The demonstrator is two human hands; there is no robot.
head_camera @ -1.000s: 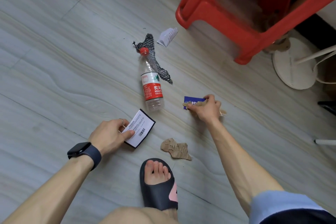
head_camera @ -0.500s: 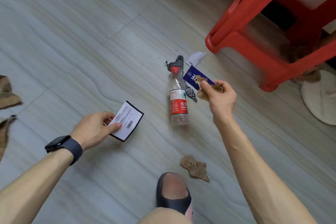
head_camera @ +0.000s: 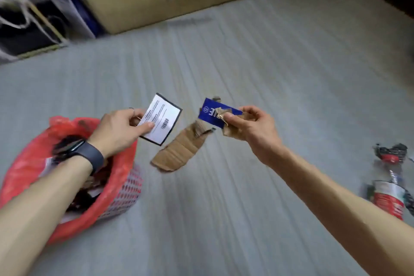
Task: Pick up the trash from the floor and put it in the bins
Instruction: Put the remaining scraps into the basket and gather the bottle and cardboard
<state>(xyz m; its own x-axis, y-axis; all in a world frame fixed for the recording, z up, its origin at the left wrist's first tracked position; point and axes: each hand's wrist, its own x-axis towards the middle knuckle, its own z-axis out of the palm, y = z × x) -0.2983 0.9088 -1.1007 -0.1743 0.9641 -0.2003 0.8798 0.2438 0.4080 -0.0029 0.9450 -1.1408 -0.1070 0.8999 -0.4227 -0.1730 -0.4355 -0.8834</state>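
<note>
Between right fingers [head_camera: 231,116]: blue card [head_camera: 210,114] (left fingers [head_camera: 146,127] pinch white label [head_camera: 163,119]).

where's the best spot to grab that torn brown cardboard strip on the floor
The torn brown cardboard strip lies flat on the grey floor, so probably pinch its creased far end from above; that end looks slightly raised, leaving room for fingers.

Matt corrugated cardboard scrap [head_camera: 179,152] on smooth grey floor [head_camera: 246,63]; thin red plastic liner [head_camera: 24,168] in perforated bin.
</note>
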